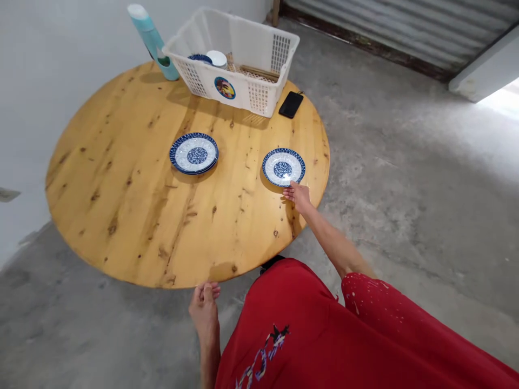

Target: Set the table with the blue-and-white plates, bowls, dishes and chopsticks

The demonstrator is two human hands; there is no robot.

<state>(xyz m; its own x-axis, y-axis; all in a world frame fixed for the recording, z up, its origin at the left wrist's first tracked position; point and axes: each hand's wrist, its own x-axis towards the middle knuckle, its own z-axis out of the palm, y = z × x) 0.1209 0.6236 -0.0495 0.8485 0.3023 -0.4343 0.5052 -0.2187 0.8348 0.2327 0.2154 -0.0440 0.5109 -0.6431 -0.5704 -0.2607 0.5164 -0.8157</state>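
Observation:
A blue-and-white patterned plate [283, 167] is at the right side of the round wooden table. My right hand [298, 195] grips its near rim, thumb on top and fingers below the edge. Left of it lies a small stack of matching plates [194, 153], apart from both hands. Just off the table's front edge, my left hand [205, 301] hangs with its fingers curled in and nothing visible in them.
On the round wooden table [133, 216], a white plastic basket [259, 92] at the back holds dishes and chopstick-like sticks. A turquoise bottle [152, 43] stands to its left, and a black phone [291, 105] lies to its right. A white wall [40, 70] borders the left.

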